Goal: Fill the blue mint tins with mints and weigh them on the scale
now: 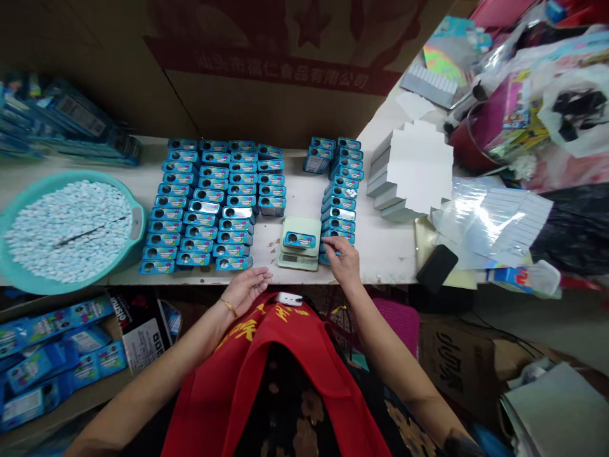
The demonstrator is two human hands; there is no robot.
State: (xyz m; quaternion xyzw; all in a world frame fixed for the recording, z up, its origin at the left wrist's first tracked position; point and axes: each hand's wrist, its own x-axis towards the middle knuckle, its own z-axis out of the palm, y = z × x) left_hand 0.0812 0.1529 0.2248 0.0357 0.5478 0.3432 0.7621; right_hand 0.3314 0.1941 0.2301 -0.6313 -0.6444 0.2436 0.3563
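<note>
A small blue box (299, 240) stands on a pale kitchen scale (299, 260) at the table's front edge. My right hand (343, 261) is just right of the scale, against the front of a column of blue boxes (341, 214). Its thumb and index finger are pinched together; whatever may be between them is too small to make out. Lower left of the scale, my left hand (247, 290) is empty, palm turned inward, with its fingers stretched out over the table edge. A few white candies (351, 193) lie on one box in the right column.
Several columns of blue boxes (197, 219) fill the table's middle left. A turquoise basin (137, 222) full of white candies stands at far left. Stacked white cards (419, 168) and a black phone (436, 266) are at right. A large carton (266, 108) forms the back.
</note>
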